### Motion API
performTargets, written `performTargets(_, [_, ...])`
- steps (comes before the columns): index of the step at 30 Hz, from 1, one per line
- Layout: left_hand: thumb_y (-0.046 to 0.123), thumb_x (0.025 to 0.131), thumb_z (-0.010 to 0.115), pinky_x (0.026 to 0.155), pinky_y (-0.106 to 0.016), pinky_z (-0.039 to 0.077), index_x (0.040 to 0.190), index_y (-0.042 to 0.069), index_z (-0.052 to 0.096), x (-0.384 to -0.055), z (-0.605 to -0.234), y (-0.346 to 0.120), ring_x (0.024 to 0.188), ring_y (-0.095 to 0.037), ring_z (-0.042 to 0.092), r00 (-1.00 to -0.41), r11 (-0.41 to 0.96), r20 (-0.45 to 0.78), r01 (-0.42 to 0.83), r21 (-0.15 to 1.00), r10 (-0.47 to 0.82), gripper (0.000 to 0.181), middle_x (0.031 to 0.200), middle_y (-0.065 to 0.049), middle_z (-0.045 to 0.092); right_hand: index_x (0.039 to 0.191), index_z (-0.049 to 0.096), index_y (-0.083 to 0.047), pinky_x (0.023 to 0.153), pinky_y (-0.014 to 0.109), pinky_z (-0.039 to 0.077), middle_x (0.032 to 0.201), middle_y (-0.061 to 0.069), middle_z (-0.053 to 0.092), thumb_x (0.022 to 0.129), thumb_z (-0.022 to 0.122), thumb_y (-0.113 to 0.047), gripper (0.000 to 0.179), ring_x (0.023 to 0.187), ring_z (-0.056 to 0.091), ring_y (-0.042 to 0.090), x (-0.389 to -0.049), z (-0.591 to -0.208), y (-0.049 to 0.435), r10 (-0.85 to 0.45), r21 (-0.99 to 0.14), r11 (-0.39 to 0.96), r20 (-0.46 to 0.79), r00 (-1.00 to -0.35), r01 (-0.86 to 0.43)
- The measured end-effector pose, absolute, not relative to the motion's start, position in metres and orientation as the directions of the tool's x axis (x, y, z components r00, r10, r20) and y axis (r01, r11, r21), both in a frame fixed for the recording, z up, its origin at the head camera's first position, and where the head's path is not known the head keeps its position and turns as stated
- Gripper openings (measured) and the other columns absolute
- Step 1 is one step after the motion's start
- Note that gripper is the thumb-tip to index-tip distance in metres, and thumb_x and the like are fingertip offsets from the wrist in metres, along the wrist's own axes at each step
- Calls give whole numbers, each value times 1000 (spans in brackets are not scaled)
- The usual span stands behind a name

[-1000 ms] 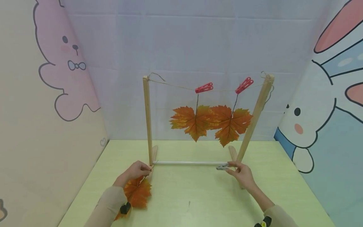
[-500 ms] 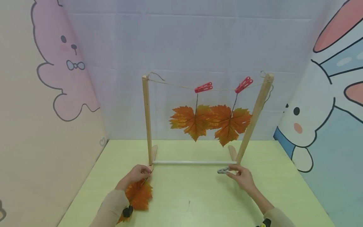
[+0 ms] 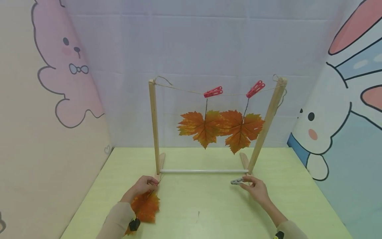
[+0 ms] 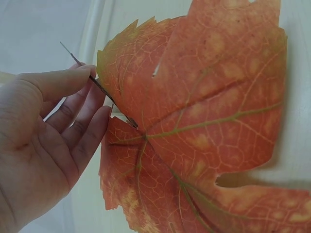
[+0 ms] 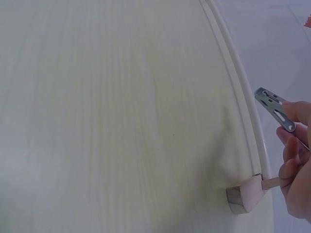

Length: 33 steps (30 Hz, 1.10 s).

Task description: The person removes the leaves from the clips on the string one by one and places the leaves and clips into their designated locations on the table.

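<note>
My left hand (image 3: 144, 185) pinches the thin dark stem of an orange artificial maple leaf (image 4: 209, 111) between thumb and fingers; the leaf hangs below the hand at the left of the table. On the right, my right hand (image 3: 257, 190) holds a grey clothespin (image 5: 275, 108) between thumb and fingers, its tip pointing left. Both hands are near the feet of a wooden frame. Two more maple leaves (image 3: 198, 127) hang by their stems from a string (image 3: 185, 90), each held by a red clothespin (image 3: 213, 92).
The frame's left post (image 3: 154, 129) and right post (image 3: 267, 126) stand on wooden feet, joined low down by a white rod (image 3: 203, 171). Pale yellow table (image 3: 191, 202) lies beneath. Cloth walls with cartoon animals enclose it at the back and sides.
Both hands have come slightly lower and nearer, the left with its leaf, the right with the grey clothespin. The hanging leaves and red clothespins stay in place.
</note>
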State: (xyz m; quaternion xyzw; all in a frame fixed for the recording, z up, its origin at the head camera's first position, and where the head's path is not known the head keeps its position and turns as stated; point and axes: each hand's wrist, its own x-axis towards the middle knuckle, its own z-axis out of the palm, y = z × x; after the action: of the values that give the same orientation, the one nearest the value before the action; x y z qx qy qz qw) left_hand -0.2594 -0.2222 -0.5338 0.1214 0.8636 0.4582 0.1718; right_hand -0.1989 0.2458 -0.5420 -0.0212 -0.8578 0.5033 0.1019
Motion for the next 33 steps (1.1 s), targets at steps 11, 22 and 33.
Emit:
performTargets(11, [-2,77,63,62,-29,48,99,-9,61,-257,-541,-221,71,-15,54,-908,529,-235,-18,849,346,23,83,-7,62,105,63,7,43,20,34,96,21,65,77,71,-9,33,46,41,0,-197,-552,251,181,-868,496,114,-977,-9])
performTargets(22, [-4,75,63,61,-27,47,98,-10,62,-256,-541,-221,71,-14,54,-911,548,-205,26,836,357,23,83,-8,62,108,63,3,45,21,35,101,19,65,78,70,-13,34,50,46,-1,-200,-564,253,185,-798,603,109,-977,25])
performTargets(33, [-4,74,65,63,-28,47,96,-9,62,-255,-547,-224,73,-16,56,-919,560,-172,61,826,354,23,84,-12,63,106,65,-1,47,24,28,73,3,61,76,70,-15,34,50,39,9,-199,-570,254,173,-696,715,79,-982,70])
